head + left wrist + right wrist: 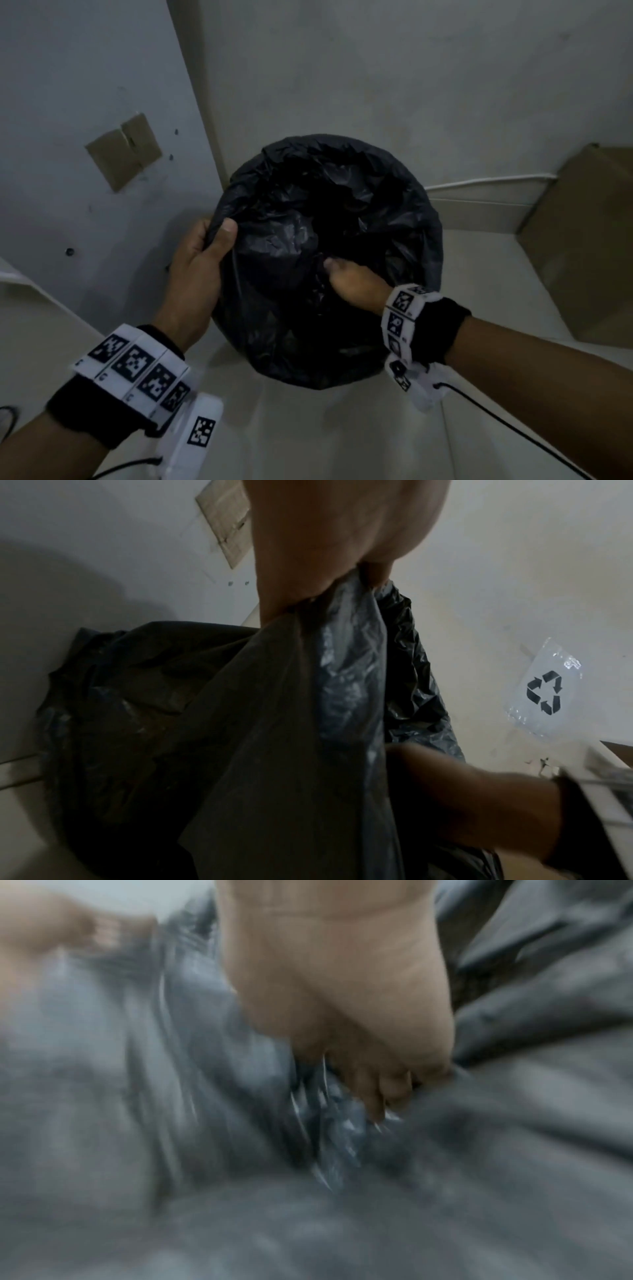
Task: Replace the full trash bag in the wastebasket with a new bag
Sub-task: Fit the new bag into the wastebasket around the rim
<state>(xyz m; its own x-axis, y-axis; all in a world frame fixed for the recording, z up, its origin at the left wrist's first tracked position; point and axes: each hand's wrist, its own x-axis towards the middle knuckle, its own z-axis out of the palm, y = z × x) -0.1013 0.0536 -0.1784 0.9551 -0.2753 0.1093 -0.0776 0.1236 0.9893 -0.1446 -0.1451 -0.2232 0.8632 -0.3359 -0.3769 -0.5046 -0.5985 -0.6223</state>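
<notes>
So the left hand (197,274) sits at the middle left of the head view, thumb on top and fingers curled underneath, pinching a fold of the black trash bag (329,260) right at its left edge. From the left wrist view you can see the plastic bunched up where it goes into that grip, then fanning out downward in a thin, greyish, half see-through sheet. The right hand (356,284) is reaching in from the lower right and is down in the middle of the bag, fingers buried in the wrinkles. The right wrist view is pretty smeared, but the fingers (380,1091) look curled down into a shiny clump of plastic, so it's grabbing the bag too.

The bag itself fills the centre of the head view as a big round dark shape, crinkly and glossy, sagging into a dark hollow in the middle. Whatever bin is under it is totally covered, can't see it at all.

Further out, both wrists have black bands with white blocks printed with black square patterns. A piece of cardboard (124,150) is stuck on the wall in the upper left, a cardboard box (582,246) sits at the right edge, and the left wrist view catches a clear plastic bag with a recycling symbol (544,691) on its right side.
</notes>
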